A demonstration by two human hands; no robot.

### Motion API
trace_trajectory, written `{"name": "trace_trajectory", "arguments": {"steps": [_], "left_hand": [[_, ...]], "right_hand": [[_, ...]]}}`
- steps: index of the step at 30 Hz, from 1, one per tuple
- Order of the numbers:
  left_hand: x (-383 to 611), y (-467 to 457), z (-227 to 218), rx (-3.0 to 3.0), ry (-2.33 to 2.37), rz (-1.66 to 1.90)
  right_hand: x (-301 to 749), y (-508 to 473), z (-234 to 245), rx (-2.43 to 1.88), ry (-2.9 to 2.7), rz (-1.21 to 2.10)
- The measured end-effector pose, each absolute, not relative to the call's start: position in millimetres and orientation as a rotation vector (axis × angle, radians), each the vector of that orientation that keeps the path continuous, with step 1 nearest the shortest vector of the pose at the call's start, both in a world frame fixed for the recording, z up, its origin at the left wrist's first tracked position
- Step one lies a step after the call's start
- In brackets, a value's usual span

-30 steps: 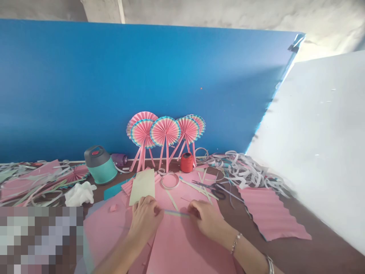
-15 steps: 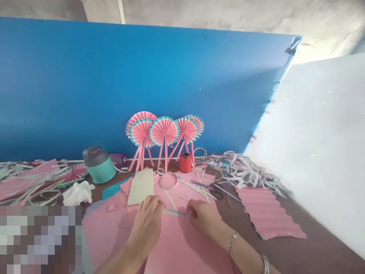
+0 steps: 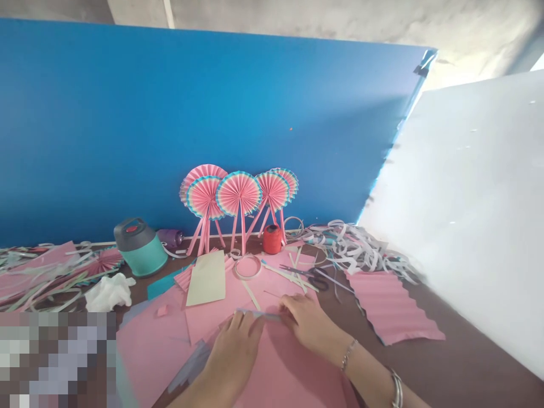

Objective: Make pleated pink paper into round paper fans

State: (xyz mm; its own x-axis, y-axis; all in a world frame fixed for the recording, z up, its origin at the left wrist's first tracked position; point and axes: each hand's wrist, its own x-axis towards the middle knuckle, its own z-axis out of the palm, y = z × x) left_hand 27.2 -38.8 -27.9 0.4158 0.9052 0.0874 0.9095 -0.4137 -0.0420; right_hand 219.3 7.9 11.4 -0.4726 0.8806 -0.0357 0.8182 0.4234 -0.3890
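Observation:
A thin pale paper strip with a blue edge (image 3: 259, 314) lies across the pink paper sheets (image 3: 153, 351) between my hands. My right hand (image 3: 308, 323), with a bracelet on its wrist, pinches the strip's right end. My left hand (image 3: 233, 351) has its fingers on the strip's left part, though they partly hide it. A pale green card (image 3: 206, 277) lies just beyond my left hand. A ring of paper strip (image 3: 247, 266) and a pair of scissors (image 3: 306, 273) sit farther forward.
Pink-and-blue pleated paper fans on sticks (image 3: 238, 194) lean against a blue board (image 3: 127, 124), beside a red thread spool (image 3: 272, 239) and a teal bottle (image 3: 140, 247). Paper offcuts (image 3: 357, 249) are heaped at right, above a pleated pink sheet (image 3: 393, 306). A white board (image 3: 459, 198) stands right.
My left hand has moved right and closer to the strip, its fingers now on it. The whole scene has shifted slightly left and up in the view.

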Motion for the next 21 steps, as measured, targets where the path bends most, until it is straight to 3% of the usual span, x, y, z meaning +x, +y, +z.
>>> {"name": "trace_trajectory", "arguments": {"steps": [11, 18, 21], "left_hand": [[26, -38, -28, -2.556, -1.638, -0.047], [26, -37, -30, -2.551, -1.634, -0.033], [26, -38, -26, -2.547, -1.631, -0.014]], "right_hand": [[241, 14, 23, -1.655, -2.444, 0.630], [239, 14, 23, -1.719, -2.442, 0.481], [226, 7, 18, -1.759, -2.413, 0.230]]}}
